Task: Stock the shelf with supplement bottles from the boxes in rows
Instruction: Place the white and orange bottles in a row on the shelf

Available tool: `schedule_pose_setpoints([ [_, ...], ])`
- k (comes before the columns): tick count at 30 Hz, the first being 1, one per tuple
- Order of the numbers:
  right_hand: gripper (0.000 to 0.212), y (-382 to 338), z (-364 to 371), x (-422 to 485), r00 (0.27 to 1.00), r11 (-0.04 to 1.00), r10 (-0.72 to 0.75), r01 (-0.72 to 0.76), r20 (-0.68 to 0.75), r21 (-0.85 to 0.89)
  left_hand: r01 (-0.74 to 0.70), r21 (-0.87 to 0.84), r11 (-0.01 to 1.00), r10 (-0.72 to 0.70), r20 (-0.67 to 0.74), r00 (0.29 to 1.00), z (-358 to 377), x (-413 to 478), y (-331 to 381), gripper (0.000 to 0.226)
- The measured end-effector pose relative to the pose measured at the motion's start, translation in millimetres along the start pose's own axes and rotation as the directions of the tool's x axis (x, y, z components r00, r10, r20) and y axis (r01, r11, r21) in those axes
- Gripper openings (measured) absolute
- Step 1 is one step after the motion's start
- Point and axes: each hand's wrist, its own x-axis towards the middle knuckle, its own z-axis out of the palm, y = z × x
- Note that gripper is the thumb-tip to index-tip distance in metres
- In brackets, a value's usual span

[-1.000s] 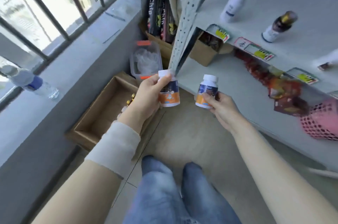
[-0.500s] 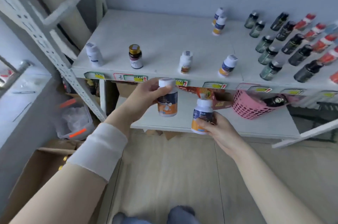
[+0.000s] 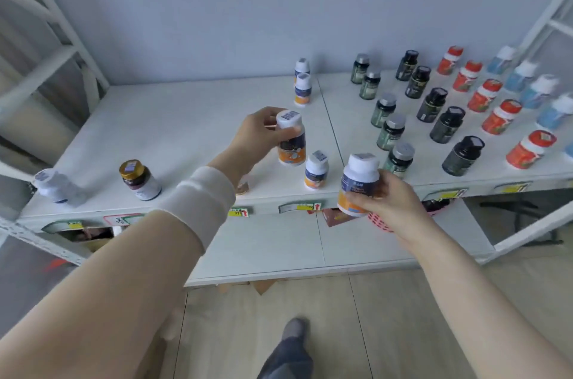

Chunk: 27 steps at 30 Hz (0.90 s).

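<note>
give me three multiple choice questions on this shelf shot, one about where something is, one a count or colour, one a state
1. Where does the gold-capped bottle stand?
A. front left of the top shelf
B. at the back wall
C. in the pink basket

2. What colour are the caps in the row of red bottles?
A. black
B. red
C. gold

3. What is the state of the right hand?
A. empty and open
B. flat on the shelf
C. shut on a white-capped bottle

Answers:
1 A, it stands near the front edge, left of the left hand.
2 B, each red-labelled bottle in that row has a red cap.
3 C, the fingers wrap a white-capped, orange and blue bottle held in front of the shelf edge.
</note>
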Motion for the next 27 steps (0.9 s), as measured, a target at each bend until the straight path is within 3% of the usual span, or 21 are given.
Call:
schedule_pose_setpoints([
  [6,0.047,-22,12,114,0.998,0.993,-0.037,0.031,-0.052,-0.118,-0.012,0.086,0.996,0.008,0.039,0.999,12,116,-15,0.037],
  [13,0.049,3,35,207,0.992,0.916,0.062,-0.014,0.108,-0.401,0.025,0.211,0.977,-0.061,0.166,0.984,33,214,-55,0.039],
  [27,0.053,58,46,232,0.978,0.898,0.045,0.050,0.204,-0.438,0.025,0.167,0.986,-0.054,0.167,0.984,54,243,-92,0.041],
])
